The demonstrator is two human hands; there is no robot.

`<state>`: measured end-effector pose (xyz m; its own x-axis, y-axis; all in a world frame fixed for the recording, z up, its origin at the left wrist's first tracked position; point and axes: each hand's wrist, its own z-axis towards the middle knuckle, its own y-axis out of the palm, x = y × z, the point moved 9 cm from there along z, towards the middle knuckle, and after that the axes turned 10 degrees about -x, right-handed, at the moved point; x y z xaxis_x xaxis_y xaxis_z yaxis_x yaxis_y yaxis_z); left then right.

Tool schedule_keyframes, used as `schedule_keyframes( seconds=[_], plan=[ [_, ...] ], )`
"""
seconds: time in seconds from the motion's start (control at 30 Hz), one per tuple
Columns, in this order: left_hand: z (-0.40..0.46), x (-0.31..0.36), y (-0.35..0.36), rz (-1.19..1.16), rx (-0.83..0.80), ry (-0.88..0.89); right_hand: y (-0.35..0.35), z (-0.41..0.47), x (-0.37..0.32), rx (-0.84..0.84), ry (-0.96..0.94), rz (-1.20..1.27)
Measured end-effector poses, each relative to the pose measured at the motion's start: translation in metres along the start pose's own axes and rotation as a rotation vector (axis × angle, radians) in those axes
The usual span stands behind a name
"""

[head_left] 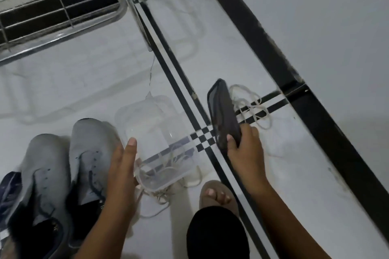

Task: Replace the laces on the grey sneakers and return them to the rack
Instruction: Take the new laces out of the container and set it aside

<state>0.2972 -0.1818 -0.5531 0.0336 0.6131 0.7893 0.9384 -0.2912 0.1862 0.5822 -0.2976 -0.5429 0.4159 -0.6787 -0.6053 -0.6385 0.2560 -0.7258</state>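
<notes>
Beside left hand (124, 166), grey sneakers (63, 166)

hands over sneakers, container and phone on the floor

left hand (123, 166) flat between the grey sneakers (63, 166) and a clear container (160, 145) holding white laces (168, 164); right hand (244, 149) grips a dark phone (223, 111) beside loose laces (250, 105).

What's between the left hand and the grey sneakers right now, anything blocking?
Nothing visible. The left hand is open, lying right beside the nearer of the grey sneakers. The clear plastic container sits on its other side, away from the shoes. The right hand is occupied, holding a dark phone.
</notes>
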Motion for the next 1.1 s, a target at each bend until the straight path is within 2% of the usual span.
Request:
schedule_keyframes(
  seconds=[0.03,0.1,0.17,0.2,0.23,0.3,0.37,0.47,0.53,0.63,0.73,0.83,0.93,0.97,1.03,1.1],
  plan=[
    [0.000,0.003,0.000,-0.019,-0.014,0.001,0.011,-0.010,-0.024,-0.033,-0.114,-0.068],
    [0.000,0.006,-0.012,-0.042,0.039,0.007,0.051,-0.027,-0.049,-0.248,-0.209,-0.158],
    [-0.003,0.016,-0.013,-0.064,0.016,0.059,0.087,-0.033,-0.042,-0.497,-0.143,-0.137],
    [-0.004,0.019,-0.009,-0.074,-0.015,0.059,0.088,-0.028,-0.036,-0.514,-0.105,-0.080],
    [-0.005,0.020,-0.007,-0.078,-0.029,0.040,0.078,-0.016,-0.030,-0.443,-0.085,-0.025],
    [-0.005,0.024,-0.006,-0.049,-0.033,0.040,0.037,0.021,-0.009,-0.189,-0.006,0.008],
    [-0.003,0.024,-0.004,0.027,-0.005,0.053,0.001,0.060,0.017,-0.034,0.146,-0.033],
    [0.000,0.014,0.000,0.135,0.084,-0.005,-0.012,0.092,0.045,-0.147,0.472,-0.066],
    [0.006,0.008,0.012,0.203,0.024,-0.024,0.002,0.098,0.046,-0.236,0.544,-0.171],
    [0.015,0.002,0.025,0.277,-0.048,-0.059,0.022,0.099,0.036,-0.183,0.456,-0.384],
    [0.017,-0.002,0.026,0.321,-0.026,-0.106,0.032,0.098,0.023,-0.083,0.245,-0.391],
    [0.016,0.000,0.028,0.343,-0.004,-0.110,0.022,0.093,0.029,-0.102,0.192,-0.195],
    [0.018,0.005,0.029,0.350,0.002,-0.107,-0.015,0.074,0.020,-0.096,0.229,0.272],
    [0.019,0.007,0.028,0.360,0.001,-0.098,-0.021,0.064,0.004,-0.149,0.191,0.477],
    [0.021,0.010,0.028,0.384,-0.015,-0.082,-0.016,0.036,-0.042,-0.457,0.088,0.721],
    [0.019,0.011,0.028,0.390,-0.035,-0.067,0.013,-0.001,-0.082,-0.912,0.041,0.601]
  ],
)
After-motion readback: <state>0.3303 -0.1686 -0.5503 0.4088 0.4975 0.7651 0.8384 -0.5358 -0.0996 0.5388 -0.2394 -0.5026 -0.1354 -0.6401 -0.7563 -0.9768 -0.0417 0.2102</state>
